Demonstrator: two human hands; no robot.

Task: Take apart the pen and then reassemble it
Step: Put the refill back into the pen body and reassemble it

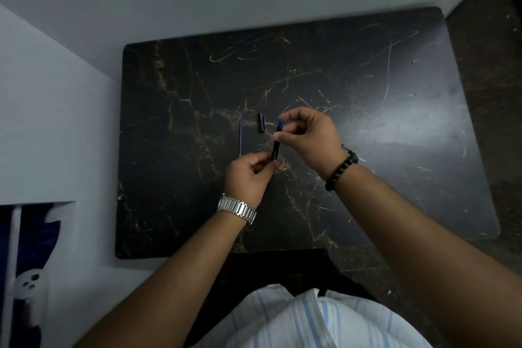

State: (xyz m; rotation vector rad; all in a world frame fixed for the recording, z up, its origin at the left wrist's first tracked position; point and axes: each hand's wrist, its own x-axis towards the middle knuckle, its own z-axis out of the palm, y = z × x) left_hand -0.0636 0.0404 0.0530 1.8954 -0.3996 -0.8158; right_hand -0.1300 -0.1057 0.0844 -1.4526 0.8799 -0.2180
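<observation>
The dark pen barrel (276,142) with a blue upper end is held above the black marble table (367,150). My left hand (248,178) pinches its lower end. My right hand (308,135) grips the blue top end between thumb and fingers. A thin blue ink refill (240,137) lies on the table just left of my hands. The black pen cap (261,122) lies on the table beyond the barrel, between the refill and my right hand.
White walls run close along the table's left and far sides. A dark floor strip lies to the right. A white game controller (29,285) hangs at the lower left. The table's near edge sits above my striped shirt (310,319).
</observation>
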